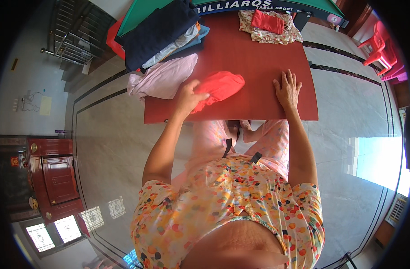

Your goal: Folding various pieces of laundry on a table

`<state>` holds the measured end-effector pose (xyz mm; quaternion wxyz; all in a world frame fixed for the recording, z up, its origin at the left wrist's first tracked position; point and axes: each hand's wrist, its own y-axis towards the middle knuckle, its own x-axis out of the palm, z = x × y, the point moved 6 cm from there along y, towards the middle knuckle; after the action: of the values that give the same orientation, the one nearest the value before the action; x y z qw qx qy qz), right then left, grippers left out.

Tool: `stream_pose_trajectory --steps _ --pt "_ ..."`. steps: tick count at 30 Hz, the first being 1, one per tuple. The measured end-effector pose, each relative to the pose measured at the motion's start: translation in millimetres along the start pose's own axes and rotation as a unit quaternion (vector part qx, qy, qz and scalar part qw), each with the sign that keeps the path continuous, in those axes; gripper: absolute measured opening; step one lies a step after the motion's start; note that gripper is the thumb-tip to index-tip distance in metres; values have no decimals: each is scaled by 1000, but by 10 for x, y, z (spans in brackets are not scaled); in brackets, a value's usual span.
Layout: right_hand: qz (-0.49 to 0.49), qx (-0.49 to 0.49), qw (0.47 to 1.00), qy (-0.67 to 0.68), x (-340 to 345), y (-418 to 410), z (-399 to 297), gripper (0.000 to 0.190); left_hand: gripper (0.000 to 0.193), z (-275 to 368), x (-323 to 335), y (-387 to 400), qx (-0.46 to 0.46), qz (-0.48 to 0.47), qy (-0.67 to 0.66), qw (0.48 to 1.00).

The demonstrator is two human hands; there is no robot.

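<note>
My left hand (190, 97) grips one end of a crumpled red cloth garment (221, 85) above the red wooden table (258, 67). Beside that hand, a pale pink garment (164, 75) lies loosely folded and overhangs the table's left edge. Flat on the tabletop near its right edge rests my right hand (288, 88), fingers spread, holding nothing. At the far right of the table is a folded floral garment (245, 23) with a small folded red cloth (267, 22) on top.
A stack of folded clothes, dark navy (157, 28) on top, stands at the back left. Beyond the table is a green billiard table (238, 6). Red plastic chairs (376, 47) stand at the far right. A metal railing (70, 40) is at the upper left.
</note>
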<state>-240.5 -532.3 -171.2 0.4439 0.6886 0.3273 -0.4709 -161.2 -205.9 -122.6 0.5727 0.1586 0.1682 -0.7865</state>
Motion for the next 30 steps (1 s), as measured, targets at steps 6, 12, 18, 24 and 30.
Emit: stream_pose_trajectory --steps 6,12,18,24,30 --pt "17 142 888 438 49 -208 54 30 30 1131 79 -189 379 106 146 908" --pt "-91 271 551 784 -20 -500 -309 37 6 376 537 -442 408 -109 428 799" --pt "-20 264 780 567 75 -445 -120 53 15 235 305 -450 207 -11 234 950" --pt "136 38 946 291 10 -54 -373 71 29 470 375 -458 202 233 202 929" --pt "-128 1 960 250 -141 -154 -660 45 32 -73 579 -183 72 -28 268 960"
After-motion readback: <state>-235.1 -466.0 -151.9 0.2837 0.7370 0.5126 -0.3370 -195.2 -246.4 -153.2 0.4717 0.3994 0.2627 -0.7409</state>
